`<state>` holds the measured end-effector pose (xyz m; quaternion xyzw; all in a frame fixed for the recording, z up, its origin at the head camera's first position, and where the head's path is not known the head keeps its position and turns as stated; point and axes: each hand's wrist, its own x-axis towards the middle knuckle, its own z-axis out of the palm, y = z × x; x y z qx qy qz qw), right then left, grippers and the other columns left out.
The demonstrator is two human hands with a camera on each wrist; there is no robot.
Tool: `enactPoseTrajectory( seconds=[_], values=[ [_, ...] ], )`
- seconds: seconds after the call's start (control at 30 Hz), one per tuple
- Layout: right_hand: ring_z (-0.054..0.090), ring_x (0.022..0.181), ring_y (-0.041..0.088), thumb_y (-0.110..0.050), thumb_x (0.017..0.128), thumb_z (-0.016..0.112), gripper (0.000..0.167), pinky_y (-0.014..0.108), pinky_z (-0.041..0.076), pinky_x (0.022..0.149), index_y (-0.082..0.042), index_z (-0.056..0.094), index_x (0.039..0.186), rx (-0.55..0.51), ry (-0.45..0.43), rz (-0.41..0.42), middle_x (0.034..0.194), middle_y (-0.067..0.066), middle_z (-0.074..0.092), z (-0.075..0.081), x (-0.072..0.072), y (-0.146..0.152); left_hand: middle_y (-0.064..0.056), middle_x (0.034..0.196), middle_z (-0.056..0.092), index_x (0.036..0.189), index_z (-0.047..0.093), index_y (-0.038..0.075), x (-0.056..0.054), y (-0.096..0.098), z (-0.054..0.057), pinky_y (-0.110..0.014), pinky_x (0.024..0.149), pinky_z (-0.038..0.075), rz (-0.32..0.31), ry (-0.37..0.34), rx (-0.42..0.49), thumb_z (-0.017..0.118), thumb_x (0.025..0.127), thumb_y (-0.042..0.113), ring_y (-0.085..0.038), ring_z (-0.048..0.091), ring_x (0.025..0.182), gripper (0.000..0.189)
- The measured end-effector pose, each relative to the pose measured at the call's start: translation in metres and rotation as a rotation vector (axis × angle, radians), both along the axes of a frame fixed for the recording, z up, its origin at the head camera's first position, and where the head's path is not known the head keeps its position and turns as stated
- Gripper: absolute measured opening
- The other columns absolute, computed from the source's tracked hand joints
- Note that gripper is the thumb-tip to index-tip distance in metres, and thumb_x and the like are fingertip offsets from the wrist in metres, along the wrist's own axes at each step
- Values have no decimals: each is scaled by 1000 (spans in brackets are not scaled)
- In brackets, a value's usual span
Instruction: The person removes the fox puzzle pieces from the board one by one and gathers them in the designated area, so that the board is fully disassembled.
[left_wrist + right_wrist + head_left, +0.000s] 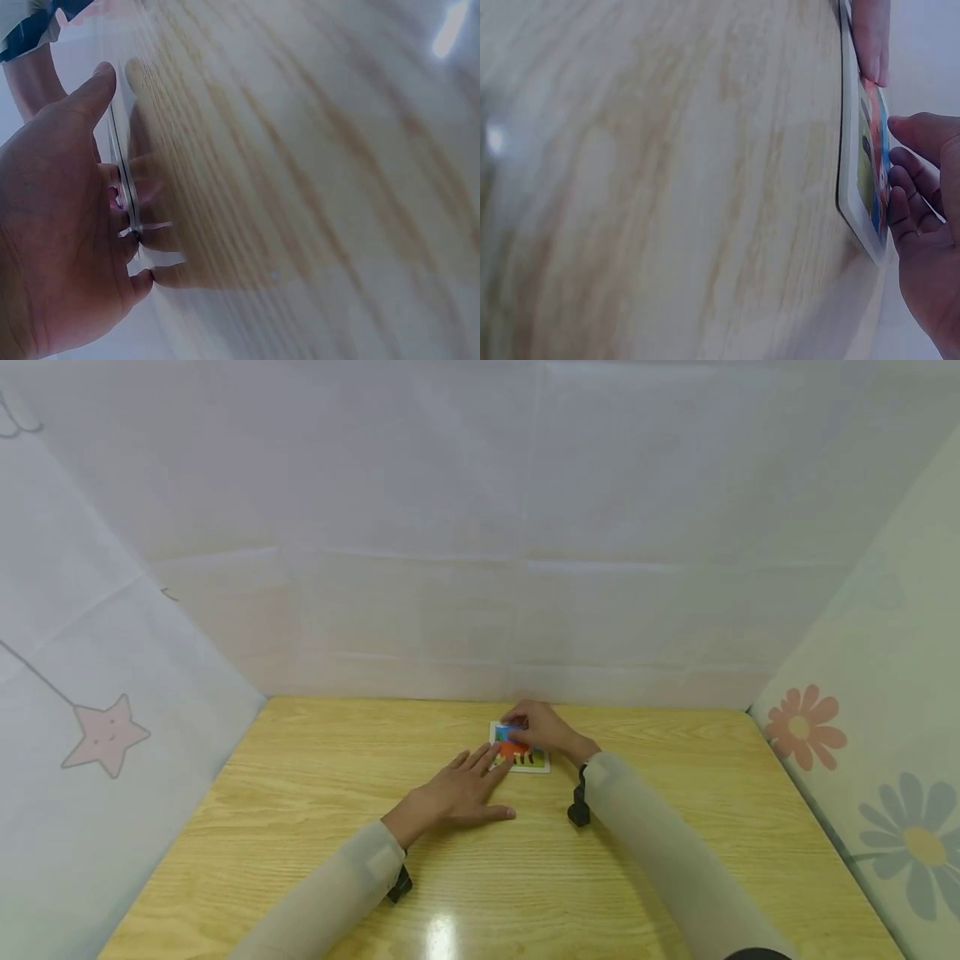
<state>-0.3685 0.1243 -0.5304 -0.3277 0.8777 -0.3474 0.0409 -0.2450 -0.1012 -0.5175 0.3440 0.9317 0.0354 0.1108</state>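
Note:
A small flat picture board (542, 768) with a white border lies near the back of the table, showing red, blue and green areas like a picture puzzle. My left hand (463, 792) is spread flat, its fingertips resting on the board's left and front side, thumb out on the wood. From above, my right hand (546, 727) reaches over the back right of the board, thumb and fingers curled about a blue piece (513, 732) at its surface. In the right wrist view the fingertips meet the board's coloured face (875, 142); the piece's outline is mostly hidden.
The wooden table (337, 768) meets a white sheet wall (405, 610) just behind the board. Patterned sheets with a star (107, 735) and flowers (806, 727) stand at the left and right. A dark wrist camera (579, 810) hangs under the right wrist.

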Motion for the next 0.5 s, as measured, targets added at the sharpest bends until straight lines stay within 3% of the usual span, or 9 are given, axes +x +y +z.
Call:
enactPoseTrajectory(
  seconds=[0.5],
  values=[
    [65,105,23,-10,96,77,29,41,57,95,-5,77,125,121,30,50,114,8,69,3,-4,-7,-15,178,4,172,15,19,1,1,4,-57,130,20,-1,-10,-7,40,103,77,-33,8,165,94]
  ],
)
